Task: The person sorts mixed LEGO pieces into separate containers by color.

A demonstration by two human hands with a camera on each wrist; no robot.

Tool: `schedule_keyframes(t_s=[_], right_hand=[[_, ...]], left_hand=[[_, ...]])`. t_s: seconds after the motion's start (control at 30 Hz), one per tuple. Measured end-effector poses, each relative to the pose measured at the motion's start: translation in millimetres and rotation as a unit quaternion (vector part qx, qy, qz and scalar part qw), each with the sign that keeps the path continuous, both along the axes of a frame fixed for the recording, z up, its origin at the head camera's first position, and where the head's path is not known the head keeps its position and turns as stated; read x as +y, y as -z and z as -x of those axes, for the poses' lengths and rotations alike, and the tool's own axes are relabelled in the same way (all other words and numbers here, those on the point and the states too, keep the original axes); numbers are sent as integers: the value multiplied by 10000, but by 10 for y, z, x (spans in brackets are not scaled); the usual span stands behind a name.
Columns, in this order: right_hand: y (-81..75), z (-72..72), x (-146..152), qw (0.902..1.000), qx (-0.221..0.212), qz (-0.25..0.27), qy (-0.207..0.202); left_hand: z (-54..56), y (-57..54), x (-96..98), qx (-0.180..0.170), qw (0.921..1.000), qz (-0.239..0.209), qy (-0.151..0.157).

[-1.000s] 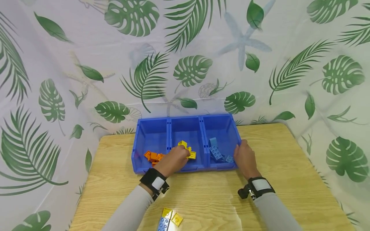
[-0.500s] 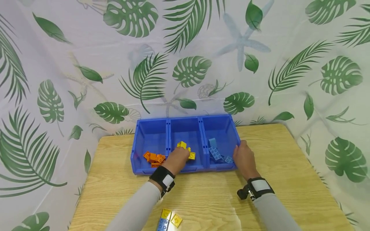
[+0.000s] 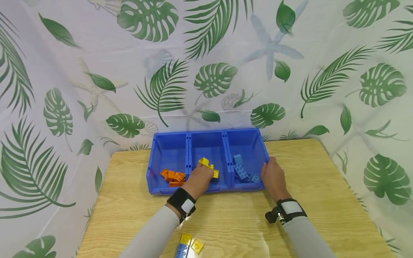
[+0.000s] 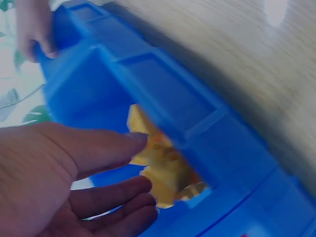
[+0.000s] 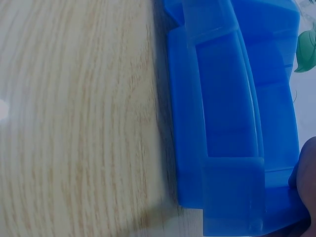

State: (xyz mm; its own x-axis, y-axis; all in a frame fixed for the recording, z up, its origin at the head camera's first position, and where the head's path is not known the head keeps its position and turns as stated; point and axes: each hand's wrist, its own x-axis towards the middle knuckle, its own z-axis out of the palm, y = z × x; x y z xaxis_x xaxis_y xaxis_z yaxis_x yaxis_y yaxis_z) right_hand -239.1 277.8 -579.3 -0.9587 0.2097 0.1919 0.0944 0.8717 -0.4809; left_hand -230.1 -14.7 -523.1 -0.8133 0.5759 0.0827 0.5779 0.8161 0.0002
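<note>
My left hand reaches into the middle compartment of a blue storage bin, over several yellow toy building bricks. The left wrist view shows its thumb and fingers apart, with the thumb tip right at the yellow bricks. At the bin's right side, my right hand grips the wall. Only a bit of this hand shows in the right wrist view, at the bin's rim. Orange bricks lie in the left compartment, light blue bricks in the right one.
Near me on the wooden table lie a yellow piece, a light blue brick against it, and a separate yellow piece. A leaf-patterned cloth hangs behind the bin.
My left hand has shifted slightly to the right over the yellow bricks, its wrist swinging right and uncovering more orange bricks. The right hand stays on the bin's wall.
</note>
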Motion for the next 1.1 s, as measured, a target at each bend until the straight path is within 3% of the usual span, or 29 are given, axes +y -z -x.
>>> schedule_keyframes(t_s=[0.2, 0.3, 0.47, 0.6, 0.77, 1.0, 1.1], right_hand=[[1, -9, 4, 10000, 87, -32, -28], [-3, -16, 11, 9999, 84, -34, -46], [-15, -17, 11, 9999, -9, -48, -95], [14, 2, 9, 9999, 112, -81, -98], [27, 3, 14, 9996, 256, -103, -98], [3, -7, 2, 10000, 3, -29, -62], [-1, -10, 3, 10000, -3, 6, -87]], left_hand=[[-180, -211, -56, 290, 9990, -70, 337], [-319, -285, -97, -119, 9968, -466, 633], [-578, -347, -191, -1380, 9829, -749, 963], [-760, -287, -262, -1929, 9729, -541, 1155], [-958, -113, -303, -2072, 9678, -180, 1415], [-1225, 214, -393, -2477, 9545, 97, 1659], [-1310, 321, -429, -2410, 9528, 119, 1845]])
